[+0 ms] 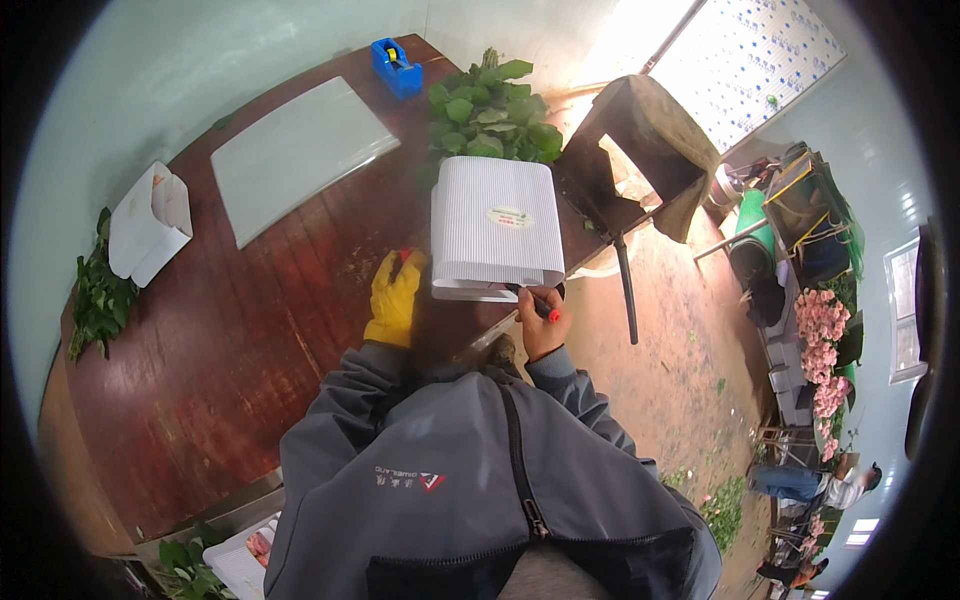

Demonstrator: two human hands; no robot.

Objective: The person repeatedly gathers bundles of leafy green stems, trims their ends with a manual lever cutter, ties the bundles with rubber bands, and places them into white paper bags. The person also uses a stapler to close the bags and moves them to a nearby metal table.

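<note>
A bundle of leafy green stems (495,109) lies on the dark red wooden table, its near end wrapped in white corrugated paper (491,202). An oval label (510,217) with writing is stuck on the wrap. My right hand (541,322), bare, grips a black marker pen (541,306) with a red end. Its tip reaches the open near edge of the wrap, where the exact contact is hidden. Left of the wrap, my left hand (394,298) wears a yellow glove. Its fingertips pinch a small red object (406,255), possibly a cap; most of it is covered.
White sheets (304,157) and a blue tape dispenser (397,69) rest on the table (225,360). Another white-wrapped bundle (154,225) lies at the left. A dark metal stand (637,150) adjoins the table's right edge. Pink flowers (821,337) and people (814,484) are farther right.
</note>
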